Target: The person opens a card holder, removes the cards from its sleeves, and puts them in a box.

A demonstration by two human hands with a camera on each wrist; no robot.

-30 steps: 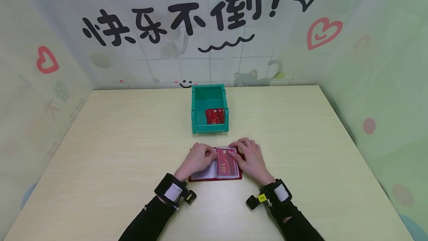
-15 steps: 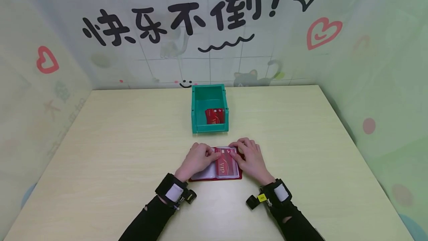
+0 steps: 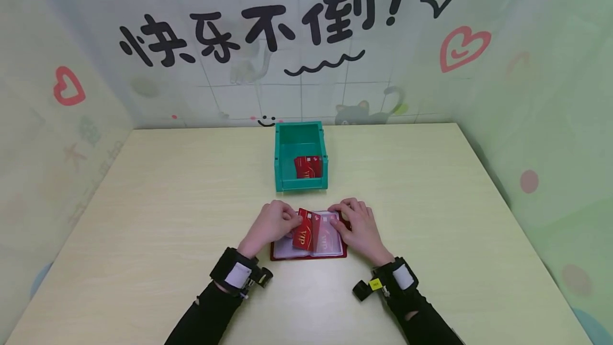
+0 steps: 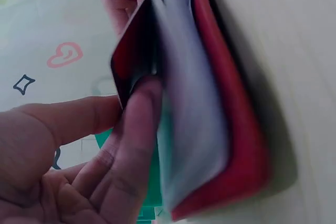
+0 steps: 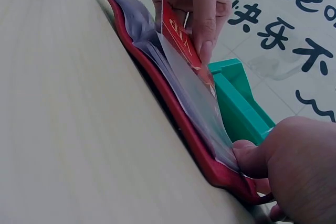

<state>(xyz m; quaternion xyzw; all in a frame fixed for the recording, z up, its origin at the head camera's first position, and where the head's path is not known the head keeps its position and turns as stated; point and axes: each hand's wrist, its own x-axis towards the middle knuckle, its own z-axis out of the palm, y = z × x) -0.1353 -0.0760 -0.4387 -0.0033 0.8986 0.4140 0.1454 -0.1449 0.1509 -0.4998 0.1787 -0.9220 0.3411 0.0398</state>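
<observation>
An open red card holder with clear plastic sleeves lies on the table between the hands. My left hand pinches a red VIP card between thumb and fingers. The card is tilted, its left part outside the clear sleeve and its right part still behind the plastic. At the holder's right edge, my right hand grips the sleeve and cover, thumb on the plastic. In the left wrist view the red cover stands beside the card, and the fingertips hide part of the card.
Behind the holder stands a green bin with several red cards inside, near its front wall. A pale wooden table lies beneath. Printed fabric walls rise at the back and both sides.
My left hand has moved left, sliding the card partway out of the sleeve and tilting it. The right hand has stayed on the holder's right edge.
</observation>
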